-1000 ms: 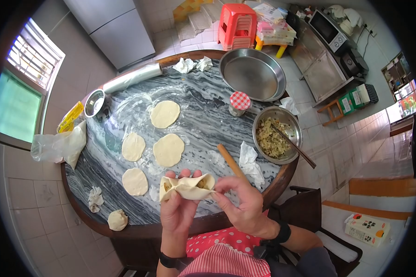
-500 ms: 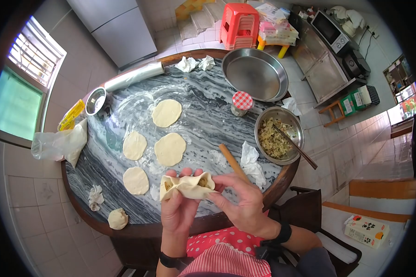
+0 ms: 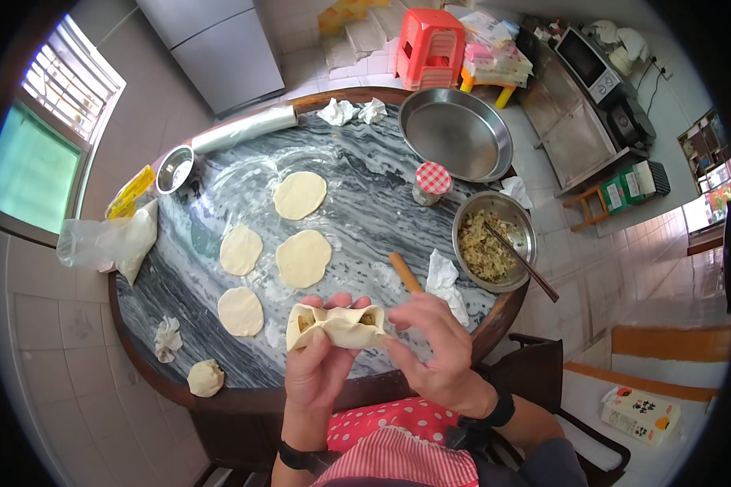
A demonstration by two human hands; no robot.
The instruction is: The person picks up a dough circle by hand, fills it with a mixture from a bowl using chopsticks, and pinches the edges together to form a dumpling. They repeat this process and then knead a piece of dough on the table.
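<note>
A folded dough wrapper [image 3: 343, 329] with filling showing at both open ends is held over the table's near edge. My left hand [image 3: 321, 365] pinches its middle and left part between thumb and fingers. At its right end, my right hand [image 3: 439, 349] has its thumb against the dough, with the index finger raised and apart. Flat dough rounds [image 3: 304, 258] lie beyond on the floured marble. The filling [image 3: 486, 245] sits in a metal bowl [image 3: 508, 282] with chopsticks, to the right. Part of a rolling pin [image 3: 404, 272] shows behind my right hand.
The round marble table [image 3: 365, 162] holds a large metal pan [image 3: 455, 134], a jar with a checked lid [image 3: 432, 178], a plastic wrap roll [image 3: 245, 130], a small bowl [image 3: 175, 169], a flour bag [image 3: 138, 242], crumpled tissues [image 3: 445, 284] and a dough lump [image 3: 205, 378].
My right hand's fingers have opened and lifted off the dough's right end, while the thumb stays near it. The view has shifted slightly.
</note>
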